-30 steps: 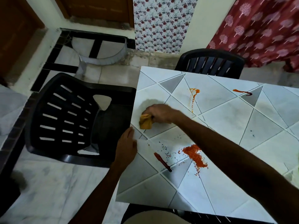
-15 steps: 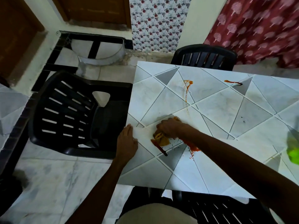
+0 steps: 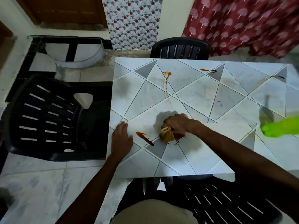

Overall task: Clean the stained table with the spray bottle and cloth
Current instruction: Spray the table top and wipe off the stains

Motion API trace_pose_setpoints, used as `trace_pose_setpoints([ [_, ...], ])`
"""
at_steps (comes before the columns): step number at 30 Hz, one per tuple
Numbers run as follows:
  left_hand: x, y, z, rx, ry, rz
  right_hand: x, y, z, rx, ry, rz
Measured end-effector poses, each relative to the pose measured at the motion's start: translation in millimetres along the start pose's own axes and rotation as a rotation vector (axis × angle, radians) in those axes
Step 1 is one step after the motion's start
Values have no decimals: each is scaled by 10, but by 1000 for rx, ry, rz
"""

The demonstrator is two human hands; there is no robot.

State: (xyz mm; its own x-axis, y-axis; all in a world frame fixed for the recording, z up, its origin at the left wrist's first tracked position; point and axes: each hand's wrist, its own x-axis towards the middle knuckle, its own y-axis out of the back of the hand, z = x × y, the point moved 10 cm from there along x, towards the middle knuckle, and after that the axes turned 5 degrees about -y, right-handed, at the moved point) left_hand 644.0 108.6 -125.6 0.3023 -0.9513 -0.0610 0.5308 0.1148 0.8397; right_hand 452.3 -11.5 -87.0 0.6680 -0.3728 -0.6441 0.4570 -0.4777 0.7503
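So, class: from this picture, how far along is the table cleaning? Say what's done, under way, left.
Done: the far-left tiles show no red, only a faint grey smear. Under way: the right hand grips the bunched yellow cloth on the red crumbly stain; the left hand rests flat at the table edge. Left: the dark red streak beside the cloth, the orange drip and the far red streak.

1. The left hand (image 3: 121,139) lay flat at the left edge of the desk (image 3: 202,94).
2. The right hand (image 3: 176,125), gripping the cloth (image 3: 167,136), and its forearm (image 3: 242,151) crossed the near right part diagonally.
3. Beyond them, open desk surface ran to the far edge, bearing only flat stains (image 3: 166,78).
4. A blurred green spray bottle (image 3: 279,128) stood at the right margin.
5. A black chair (image 3: 48,117) stood beside the left edge, a second chair (image 3: 179,47) at the far edge, a third chair (image 3: 226,202) at the near edge.
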Motion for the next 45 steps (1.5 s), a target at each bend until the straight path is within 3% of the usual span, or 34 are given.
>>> trace_pose_setpoints([
  [8, 130, 55, 43, 24, -54, -3, 178, 595, -226, 101, 30, 197],
  [14, 116, 18, 14, 39, -41, -40, 374, 126, -656, -125, 95, 127],
  [19, 218, 0, 100, 22, -71, -46, 138, -237, -546, -249, 142, 71],
  [24, 446, -51, 325, 32, -162, -51, -48, -64, -143, -3, 23, 95],
  [27, 630, -78, 484, 26, -221, -43, -120, 325, 173, 211, -57, 213],
  [31, 844, -175, 576, 66, -222, -68, -85, 876, 531, 315, -138, 373],
  [38, 903, -378, 515, 123, -150, -211, 510, 1067, 998, 398, -319, 371],
  [45, 927, -378, 514, 145, -149, -222, 465, 574, 534, 302, -207, 297],
])
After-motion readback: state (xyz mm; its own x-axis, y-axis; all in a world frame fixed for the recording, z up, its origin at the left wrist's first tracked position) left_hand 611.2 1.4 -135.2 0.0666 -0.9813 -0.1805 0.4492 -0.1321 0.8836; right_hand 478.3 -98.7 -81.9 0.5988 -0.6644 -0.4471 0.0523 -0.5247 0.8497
